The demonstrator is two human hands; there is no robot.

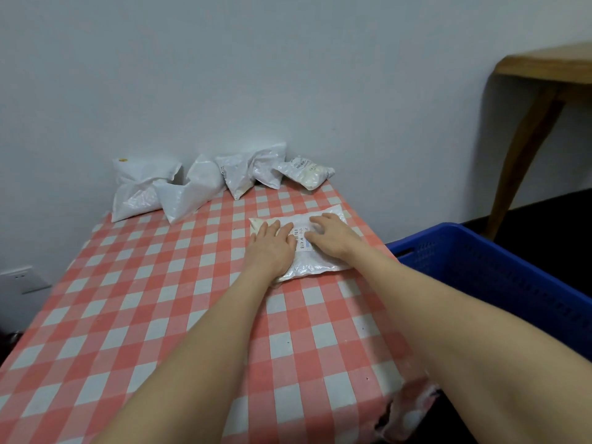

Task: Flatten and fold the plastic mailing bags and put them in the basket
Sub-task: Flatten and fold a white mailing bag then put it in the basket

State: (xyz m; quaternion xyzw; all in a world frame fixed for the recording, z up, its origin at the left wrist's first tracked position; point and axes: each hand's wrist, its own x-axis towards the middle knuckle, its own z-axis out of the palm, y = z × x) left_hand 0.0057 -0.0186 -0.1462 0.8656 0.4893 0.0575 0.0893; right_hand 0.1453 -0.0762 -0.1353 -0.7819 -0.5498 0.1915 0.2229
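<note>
One white mailing bag [315, 267] is laid flat on the checked tablecloth [179, 302], in the far right part of the tabletop, close to the right edge. It is pressed down by both hands.

The left hand [270, 248] is placed palm-down on the bag's left half. Its fingers are straight, held close together and pointed at the far edge. Nothing is gripped.

The right hand [333, 237] is placed palm-down on the right half. Its fingers are spread and slightly bent, with the tips resting on the plastic. Nothing is pinched.

A printed label [301, 240] is seen between the hands, partly covered. Whether the bag is already folded cannot be told.

Five more bags are lined along the far edge against the wall, all puffed and crumpled:
- largest bag [137, 187], at the far left corner
- second bag [192, 190], touching it
- third bag [235, 177]
- fourth bag [269, 168]
- small labelled bag [307, 173], nearest the far right corner

The blue basket [480, 248] is set off the right edge of the tabletop, lower than it. Its inside is only partly seen.

A wooden table [544, 68] is seen beyond the basket. A wall socket [22, 277] is mounted left of the tabletop.
</note>
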